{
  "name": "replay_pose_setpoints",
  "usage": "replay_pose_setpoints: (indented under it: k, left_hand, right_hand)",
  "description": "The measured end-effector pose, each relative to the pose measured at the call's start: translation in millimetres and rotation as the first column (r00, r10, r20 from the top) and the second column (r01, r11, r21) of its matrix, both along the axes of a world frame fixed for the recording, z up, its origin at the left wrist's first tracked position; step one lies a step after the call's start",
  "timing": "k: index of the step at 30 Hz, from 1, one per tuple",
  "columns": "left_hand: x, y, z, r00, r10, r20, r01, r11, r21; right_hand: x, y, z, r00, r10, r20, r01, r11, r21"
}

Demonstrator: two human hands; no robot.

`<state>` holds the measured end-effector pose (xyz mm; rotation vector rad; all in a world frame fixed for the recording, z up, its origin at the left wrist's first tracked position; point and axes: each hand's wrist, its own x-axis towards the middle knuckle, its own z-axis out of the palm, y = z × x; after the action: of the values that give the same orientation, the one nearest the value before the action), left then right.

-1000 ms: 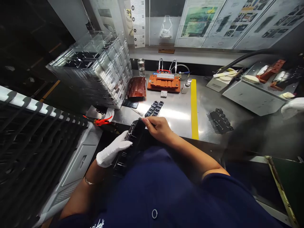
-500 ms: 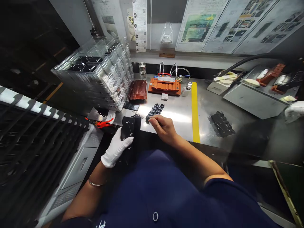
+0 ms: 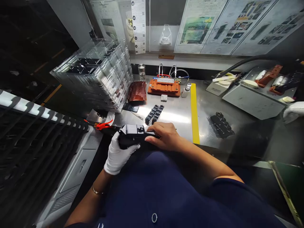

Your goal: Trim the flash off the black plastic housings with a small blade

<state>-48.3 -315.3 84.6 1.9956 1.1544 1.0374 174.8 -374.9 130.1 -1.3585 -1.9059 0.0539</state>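
White-gloved left hand [image 3: 120, 158] grasps a black box-shaped plastic part [image 3: 129, 141]; bare right hand [image 3: 166, 136] is at its right end, grip unclear. Beyond lie two black ribbed strips [image 3: 154, 114]; leftward, tall stacked clear-plastic trays [image 3: 112, 77] obstruct; rightward, past its near edge, steel benchtop [image 3: 182, 126] opens.

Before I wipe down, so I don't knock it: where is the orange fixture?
In the head view, the orange fixture sits upper centre on the bench, beyond the right hand, between the reddish-brown sheet and small white bottle.
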Motion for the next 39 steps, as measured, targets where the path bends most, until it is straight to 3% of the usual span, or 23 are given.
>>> replay_pose_setpoints:
  k: [4,8,12,19,24,27,33,39]
  left_hand:
    - [-3.2,0.3,1.0,0.998,-0.040,-0.057,0.045,0.995,0.094]
    - [-6.0,-0.3,0.2,0.992,-0.107,-0.073,0.113,0.991,0.077]
    - [-7.2,-0.6,-3.5,0.990,-0.126,-0.063,0.129,0.990,0.049]
    - [-6.2,0.7,-5.5,0.977,-0.212,0.030,0.214,0.972,-0.094]
    - [-4.8,2.1,-2.5,0.958,-0.274,0.085,0.287,0.918,-0.273]
    - [-2.7,3.2,-0.7,0.947,-0.301,0.114,0.322,0.880,-0.348]
    - [1.2,2.2,3.5,0.955,-0.272,0.122,0.298,0.861,-0.412]
    - [2.4,1.1,2.0,0.970,-0.208,0.125,0.241,0.885,-0.398]
  right_hand:
    - [5.1,-0.8,7.2,0.977,-0.027,0.211,0.033,0.999,-0.026]
    - [7.9,-1.5,8.4,0.972,-0.005,0.235,0.016,0.999,-0.046]
    - [10.8,-1.3,7.8,0.964,0.090,0.250,-0.082,0.996,-0.043]
    - [11.6,-0.1,8.6,0.965,0.076,0.252,-0.093,0.994,0.058]
    - [12.4,2.0,5.3,0.939,0.171,0.297,-0.196,0.979,0.055]
    - [12.9,3.1,3.1,0.941,0.153,0.303,-0.173,0.984,0.040]
    - [11.8,3.5,1.8,0.942,0.163,0.293,-0.179,0.983,0.031]
    - [10.1,3.6,2.6,0.958,0.127,0.256,-0.134,0.991,0.009]
